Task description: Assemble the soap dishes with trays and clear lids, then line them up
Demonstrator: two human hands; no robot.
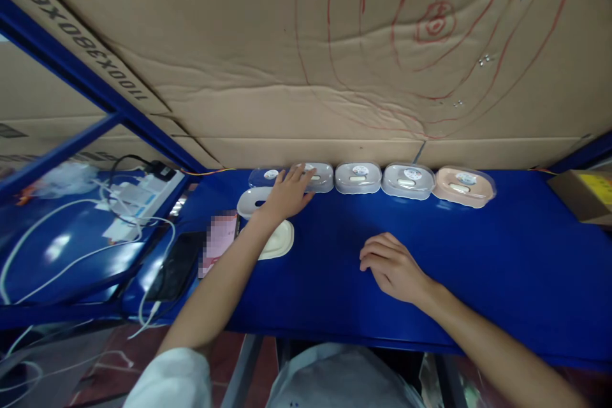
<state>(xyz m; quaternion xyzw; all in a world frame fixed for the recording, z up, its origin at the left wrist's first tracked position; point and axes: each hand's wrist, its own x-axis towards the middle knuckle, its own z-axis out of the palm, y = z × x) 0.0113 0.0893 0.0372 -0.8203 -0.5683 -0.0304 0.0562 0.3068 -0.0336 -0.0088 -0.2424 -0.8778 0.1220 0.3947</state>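
Note:
My left hand [289,193] lies with fingers spread over a grey oval plastic box [324,178] with a clear cover, touching its top. Just left of it, a clear lid [261,176] with a round sticker sits behind a white oval piece with a slot [249,202]. Below my left wrist is a cream oval tray [280,241], partly hidden by the forearm. My right hand [393,266] rests over the blue table, its fingers curled together and nothing visible in them.
Along the cardboard wall [239,44] stand two more grey boxes [358,178] [408,182] and a peach box [463,188]. On the left are a phone with a pink screen [220,242], a dark device [176,268] and a white power strip [143,201] with cables. A cardboard box [574,194] sits far right.

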